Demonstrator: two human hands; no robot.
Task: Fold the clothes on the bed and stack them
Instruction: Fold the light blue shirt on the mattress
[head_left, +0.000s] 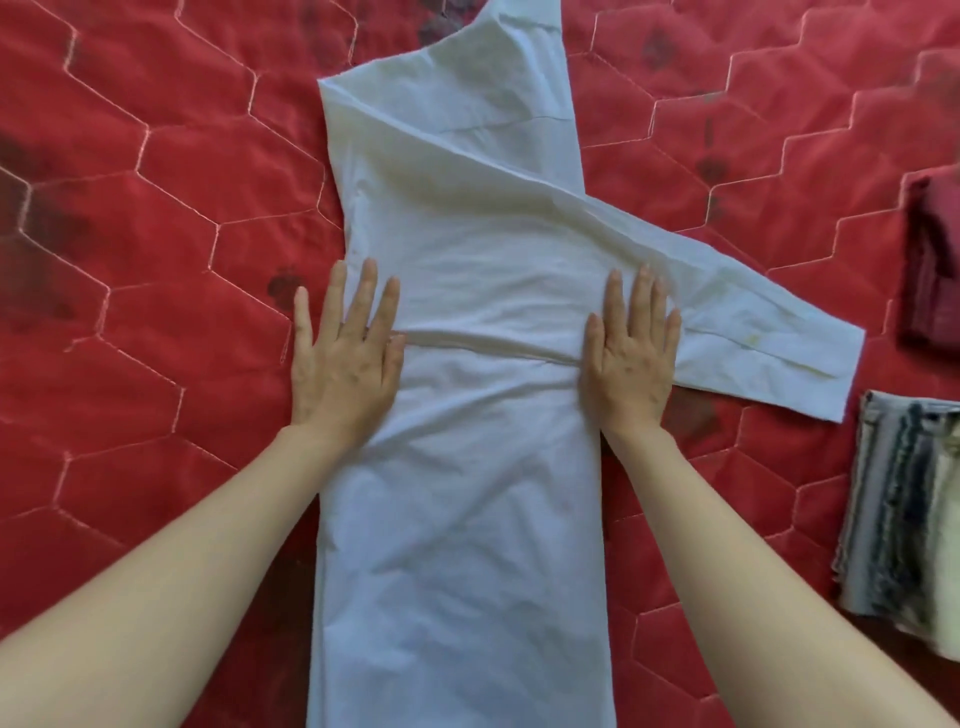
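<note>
A white shirt (467, 467) lies flat and lengthwise on the bed, its sides folded in, one sleeve (727, 312) slanting out to the right. Far right sit a folded maroon garment (932, 270) and, nearer, a folded striped garment (904, 514).

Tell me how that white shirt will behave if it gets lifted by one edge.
The white shirt would likely go floppy: it lies thin and creased under both flat hands, left hand, right hand. Its sleeve, sticking out sideways, would probably swing loose. It looks light, so the folds may slide open.
</note>
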